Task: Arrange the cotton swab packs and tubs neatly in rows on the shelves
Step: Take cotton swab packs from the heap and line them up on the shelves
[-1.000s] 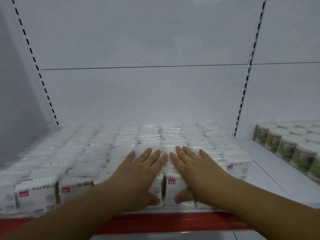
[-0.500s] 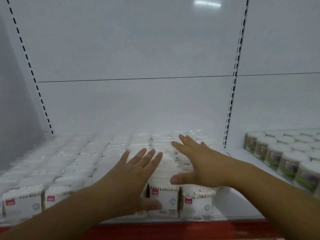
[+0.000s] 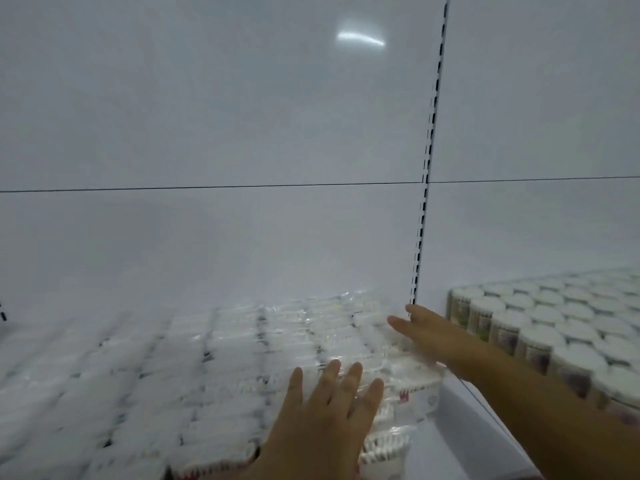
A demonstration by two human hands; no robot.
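while the left hand [image 3: 329,414] lies flat, fingers spread, on the front packs [image 3: 214,358], the right hand [image 3: 429,337] stretches straight-fingered along their right edge. tubs [image 3: 554,327] stand in rows on the shelf [image 3: 464,424] to the right.

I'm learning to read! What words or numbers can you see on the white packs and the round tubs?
No text can be read in this view.
cotton swab packs: small red marks on the fronts, too blurred to read.
tubs: green and purple labels on the sides, too blurred to read.
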